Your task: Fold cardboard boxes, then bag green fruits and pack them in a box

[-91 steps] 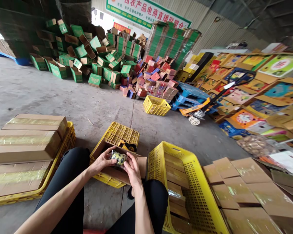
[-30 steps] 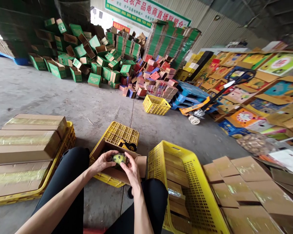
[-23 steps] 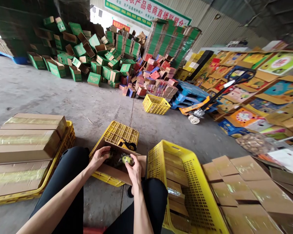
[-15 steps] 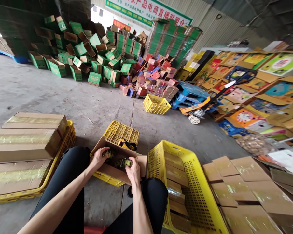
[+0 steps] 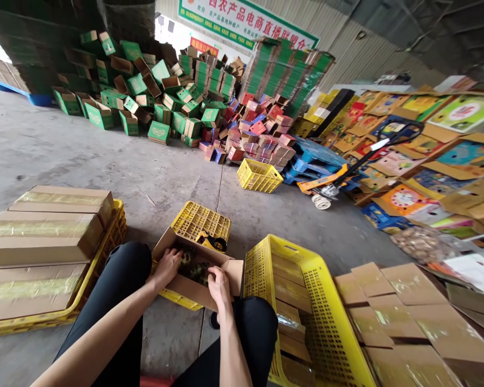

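Observation:
An open cardboard box (image 5: 193, 293) stands between my knees, tilted in view, on a yellow crate. Several dark green, mottled round fruits (image 5: 199, 271) lie in its shadowed inside; their kind is too blurred to tell. My left hand (image 5: 169, 269) reaches over the box's left end, its fingers bent around a fruit (image 5: 187, 256) there. Over the right part of the box is my right hand (image 5: 220, 286), fingers loosely curved and apart, with no fruit visible in it. A yellow-and-black tape dispenser (image 5: 212, 241) rests just behind the box on an upturned yellow crate (image 5: 201, 217).
Taped cartons (image 5: 44, 231) fill a crate at my left. Right of me stands a big yellow crate (image 5: 326, 301) with cartons inside, then more closed cartons (image 5: 419, 306). Farther off are another yellow crate (image 5: 260, 176), a pallet jack (image 5: 331, 185) and heaped green boxes (image 5: 159, 131).
My right hand has let go of the green fruit it held and drawn slightly nearer me. My left hand has moved a little lower and rightward into the box. The view has shifted slightly.

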A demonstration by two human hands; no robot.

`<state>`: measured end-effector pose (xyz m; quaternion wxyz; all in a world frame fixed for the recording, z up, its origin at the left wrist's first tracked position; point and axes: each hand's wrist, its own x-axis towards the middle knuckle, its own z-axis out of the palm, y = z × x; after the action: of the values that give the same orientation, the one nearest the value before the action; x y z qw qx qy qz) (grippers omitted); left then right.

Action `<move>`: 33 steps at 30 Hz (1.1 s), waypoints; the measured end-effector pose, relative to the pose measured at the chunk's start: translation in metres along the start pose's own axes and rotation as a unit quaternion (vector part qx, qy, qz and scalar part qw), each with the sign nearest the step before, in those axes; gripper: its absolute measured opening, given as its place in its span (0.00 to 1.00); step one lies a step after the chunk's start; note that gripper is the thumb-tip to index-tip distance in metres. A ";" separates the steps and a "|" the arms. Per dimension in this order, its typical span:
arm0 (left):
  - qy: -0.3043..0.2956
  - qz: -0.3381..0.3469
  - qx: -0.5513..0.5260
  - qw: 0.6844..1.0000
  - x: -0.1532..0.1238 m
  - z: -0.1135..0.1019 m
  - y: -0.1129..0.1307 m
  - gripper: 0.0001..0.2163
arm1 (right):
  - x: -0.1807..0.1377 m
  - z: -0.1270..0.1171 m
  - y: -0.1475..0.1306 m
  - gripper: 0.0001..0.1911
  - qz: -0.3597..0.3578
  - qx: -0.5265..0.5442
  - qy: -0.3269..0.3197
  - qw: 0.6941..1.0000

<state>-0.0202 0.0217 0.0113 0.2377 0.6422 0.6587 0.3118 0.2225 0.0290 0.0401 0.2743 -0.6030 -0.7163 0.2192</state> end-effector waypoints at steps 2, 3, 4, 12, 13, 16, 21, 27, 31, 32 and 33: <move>-0.004 0.000 0.006 1.000 0.000 -0.001 0.001 0.23 | -0.001 -0.003 -0.002 0.14 0.001 0.009 -0.004 1.000; -0.005 0.000 0.006 1.000 0.000 -0.002 0.002 0.22 | -0.002 -0.004 -0.003 0.14 0.002 0.013 -0.005 1.000; -0.007 0.001 0.005 1.000 0.000 -0.004 0.002 0.22 | -0.002 -0.005 -0.004 0.14 0.004 0.018 -0.005 1.000; -0.015 0.011 -0.041 0.999 -0.002 -0.012 0.011 0.16 | -0.003 -0.007 -0.015 0.12 0.019 0.051 -0.012 0.998; -0.016 0.015 -0.052 0.998 -0.002 -0.012 0.013 0.14 | -0.003 -0.007 -0.016 0.12 0.020 0.055 -0.014 0.998; -0.020 0.028 -0.083 0.996 -0.002 -0.015 0.019 0.13 | -0.002 -0.008 -0.018 0.13 0.024 0.067 -0.019 0.997; -0.021 0.048 -0.128 0.990 0.000 -0.027 0.032 0.12 | 0.000 -0.009 -0.017 0.20 0.031 0.083 -0.029 0.996; -0.037 0.077 -0.202 0.976 -0.006 -0.045 0.055 0.05 | 0.000 -0.010 -0.022 0.27 0.002 0.128 -0.043 0.991; -0.042 0.045 -0.308 0.949 -0.009 -0.053 0.058 0.04 | 0.000 -0.016 -0.029 0.15 -0.011 0.135 -0.050 0.990; -0.037 0.027 -0.330 0.943 -0.008 -0.055 0.056 0.06 | 0.001 -0.018 -0.031 0.13 -0.013 0.137 -0.049 0.989; -0.031 0.006 -0.350 0.936 -0.007 -0.055 0.055 0.08 | 0.001 -0.021 -0.032 0.12 -0.015 0.140 -0.047 0.989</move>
<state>-0.0206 0.0077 0.0883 0.4658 0.5312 0.4965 0.5043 0.2122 0.0236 0.0764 0.3254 -0.5366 -0.6999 0.3410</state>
